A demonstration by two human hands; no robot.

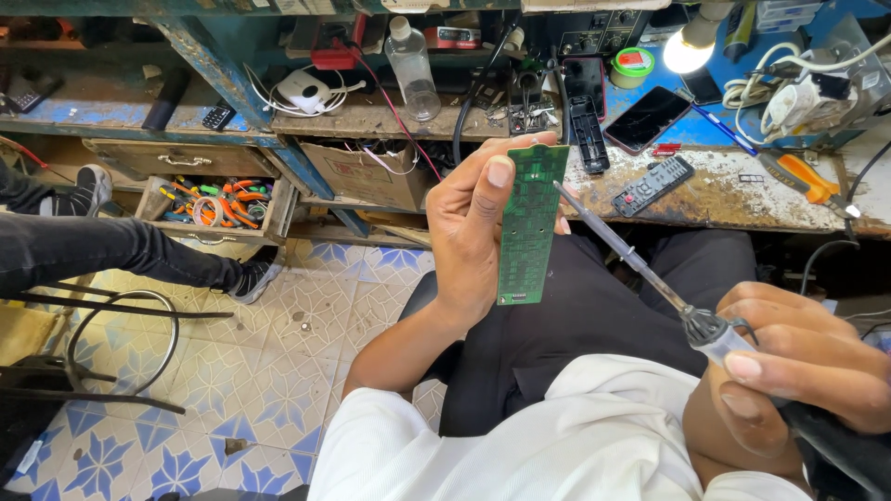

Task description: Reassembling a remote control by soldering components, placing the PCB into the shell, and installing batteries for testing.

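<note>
My left hand (473,232) holds a long narrow green circuit board (531,223) upright in front of me, thumb on its top left edge. My right hand (798,366) grips the dark handle of a soldering iron (640,264). Its thin metal shaft slants up to the left, and the tip touches the board's right edge near the top. Both hands are above my lap, in front of the workbench.
A worn workbench (724,195) holds a black remote control (652,186), a remote shell (587,130), two phones, a lit bulb (687,51), a clear bottle (411,65) and cables. An open drawer (218,204) holds coloured tools. Another person's legs (121,255) stretch across the tiled floor at left.
</note>
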